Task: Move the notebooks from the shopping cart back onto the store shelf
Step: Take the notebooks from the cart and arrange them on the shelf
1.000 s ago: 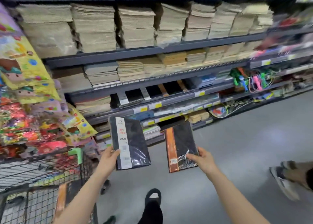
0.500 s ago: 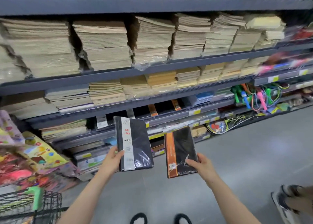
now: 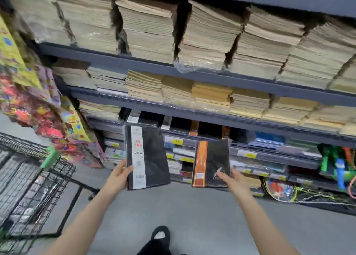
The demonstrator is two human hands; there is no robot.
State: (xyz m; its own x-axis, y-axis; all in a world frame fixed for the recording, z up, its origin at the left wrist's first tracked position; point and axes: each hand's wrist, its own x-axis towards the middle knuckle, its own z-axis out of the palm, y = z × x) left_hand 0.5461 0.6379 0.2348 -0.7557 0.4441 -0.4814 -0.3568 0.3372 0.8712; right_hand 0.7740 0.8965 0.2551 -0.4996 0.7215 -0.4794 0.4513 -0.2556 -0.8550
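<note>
Shopping cart (image 3: pixel 34 187): black wire basket with a green handle piece, at the far left on the grey floor — its contents are too blurred to tell.
Left hand (image 3: pixel 118 177): fingers closed on the lower left corner of the white-striped notebook (image 3: pixel 147 156), thumb lying on the cover.
White-striped notebook: black, marked "25K", held upright in front of the store shelf (image 3: pixel 202 77), its top edge level with the tier of black notebooks.
Orange-striped notebook (image 3: pixel 211 163): smaller, black with an orange band — held upright just right of the first, apart from it.
Right hand (image 3: pixel 232 179): fingers gripping that notebook's lower right corner.
Store shelf: dark metal tiers; tan paper stacks (image 3: pixel 210 36) fill the upper ones.
</note>
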